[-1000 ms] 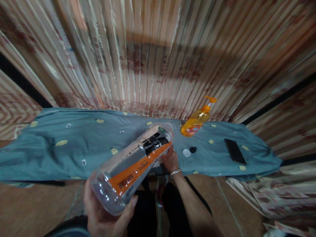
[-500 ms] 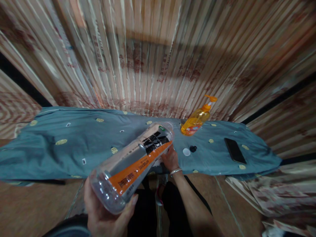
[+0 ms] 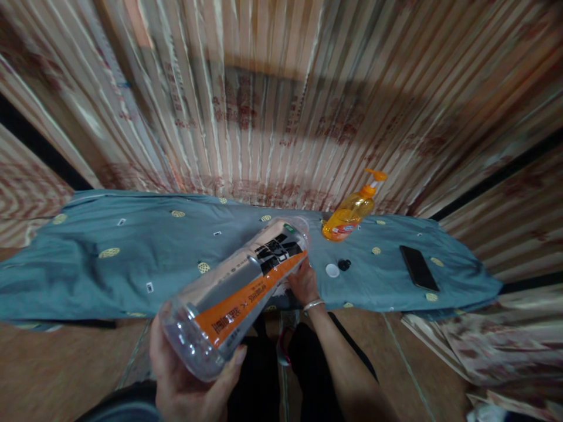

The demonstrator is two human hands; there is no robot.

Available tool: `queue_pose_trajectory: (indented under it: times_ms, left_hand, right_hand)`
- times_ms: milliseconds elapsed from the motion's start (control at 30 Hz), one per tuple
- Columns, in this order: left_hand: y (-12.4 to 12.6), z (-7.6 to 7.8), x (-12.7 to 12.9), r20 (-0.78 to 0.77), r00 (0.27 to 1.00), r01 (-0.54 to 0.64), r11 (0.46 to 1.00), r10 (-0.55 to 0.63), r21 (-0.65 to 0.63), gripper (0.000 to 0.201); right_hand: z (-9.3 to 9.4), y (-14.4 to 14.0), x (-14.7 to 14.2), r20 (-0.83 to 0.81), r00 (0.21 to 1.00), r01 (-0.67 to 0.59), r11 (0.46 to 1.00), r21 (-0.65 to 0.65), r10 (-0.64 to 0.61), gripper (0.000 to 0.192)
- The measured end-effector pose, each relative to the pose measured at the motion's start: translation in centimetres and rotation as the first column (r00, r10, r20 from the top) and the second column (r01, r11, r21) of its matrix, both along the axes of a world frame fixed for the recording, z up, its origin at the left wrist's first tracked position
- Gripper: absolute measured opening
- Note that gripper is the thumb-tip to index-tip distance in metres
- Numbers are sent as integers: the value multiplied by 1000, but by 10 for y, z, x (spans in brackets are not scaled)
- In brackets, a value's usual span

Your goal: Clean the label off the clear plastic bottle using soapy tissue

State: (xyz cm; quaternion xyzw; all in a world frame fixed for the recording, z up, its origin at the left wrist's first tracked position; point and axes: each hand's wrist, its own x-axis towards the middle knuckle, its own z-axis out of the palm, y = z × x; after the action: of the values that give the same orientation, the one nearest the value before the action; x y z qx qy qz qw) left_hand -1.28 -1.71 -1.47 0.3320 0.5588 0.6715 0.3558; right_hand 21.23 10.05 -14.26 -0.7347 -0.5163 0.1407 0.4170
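Observation:
A large clear plastic bottle (image 3: 250, 281) with a silver, orange and black label is tilted across the middle of the view. Its base points toward me and its other end leans away to the upper right, over the table. My left hand (image 3: 189, 375) wraps around the base, thumb on the right side. Close under the far end of the bottle is my right hand (image 3: 304, 284), with a bracelet at the wrist. Those fingers look curled, but the bottle hides most of them. A small pale patch shows beside them, too unclear to name.
A blue-green cloth with yellow patterns covers the narrow table (image 3: 145, 252). An orange pump bottle (image 3: 347, 217) stands right of centre. Near it lie a white disc (image 3: 332, 270) and a small black piece (image 3: 344, 265). Further right is a black phone (image 3: 419, 268). Behind hangs a pleated curtain (image 3: 264, 129).
The tilted bottle has rolled very slightly in my left hand, shifting its label a little. Both hands and the things on the table stay where they were.

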Motion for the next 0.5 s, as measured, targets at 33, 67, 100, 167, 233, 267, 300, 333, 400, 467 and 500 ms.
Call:
queue_pose_trajectory:
  times_ms: [33,67,100,167,233,267,300,333,400,467,500]
  left_hand:
    - [0,0,0,5,1000,-1,1000,1,-4,114]
    - [0,-1,0,8,1000,-1,1000,1,-11,114]
    - [0,-1,-1,11,1000,-2,1000,2,-15,114]
    - [1,-2,-1,5,1000,-5,1000,5,-14,114]
    - [2,-3,-1,-23,1000,-16,1000,16,3,113]
    - [3,-4,-1,-35,999,-19,1000,19,11,113]
    - [3,-4,-1,-43,999,-18,1000,19,19,112]
    - [4,-4,-1,-46,999,-17,999,18,30,112]
    - [4,-3,-1,-46,999,-8,999,10,45,110]
    - [3,-2,-2,-43,999,-1,999,3,51,108]
    - [3,-1,-2,-40,999,0,999,2,50,107]
  right_hand:
    - [0,0,0,-1,1000,1,1000,-1,-1,50]
    - [-1,0,0,-2,1000,4,1000,-1,-4,50]
    - [-1,0,0,-3,1000,7,1000,2,-7,49]
    - [-3,1,0,-4,1000,10,1000,16,-10,49]
    - [-4,1,0,-7,1000,7,999,31,-7,48]
    - [-5,1,0,-11,1000,4,999,36,-4,49]
    - [-5,1,0,-15,1000,2,999,37,-1,49]
    - [-4,0,0,-22,1000,0,999,37,1,50]
    - [-2,0,-1,-40,999,-3,999,35,4,52]
    - [0,0,-1,-58,998,-6,999,32,8,52]
    - [2,0,-2,-64,998,-6,999,31,8,52]
